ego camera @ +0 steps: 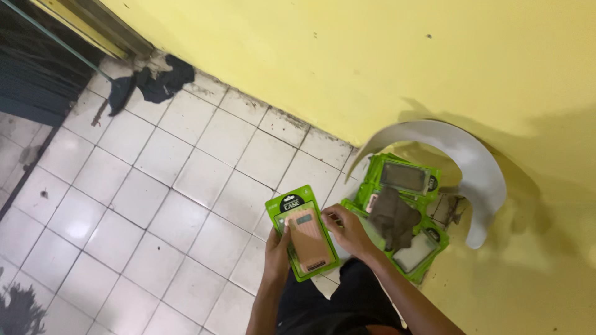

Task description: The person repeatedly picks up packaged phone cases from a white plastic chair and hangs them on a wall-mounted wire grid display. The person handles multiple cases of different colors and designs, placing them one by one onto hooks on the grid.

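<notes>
Here, the left hand [277, 246] and right hand [347, 231] both clasp a green phone-case package [302, 231]. More green packages [406, 214] lie piled just right of it, under a curved white panel [459, 158].

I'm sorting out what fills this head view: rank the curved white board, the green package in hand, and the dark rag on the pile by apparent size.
1. curved white board
2. green package, though it is nearer the camera
3. dark rag

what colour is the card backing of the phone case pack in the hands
Bright green, around a tan case; clearest in the head view.
</notes>
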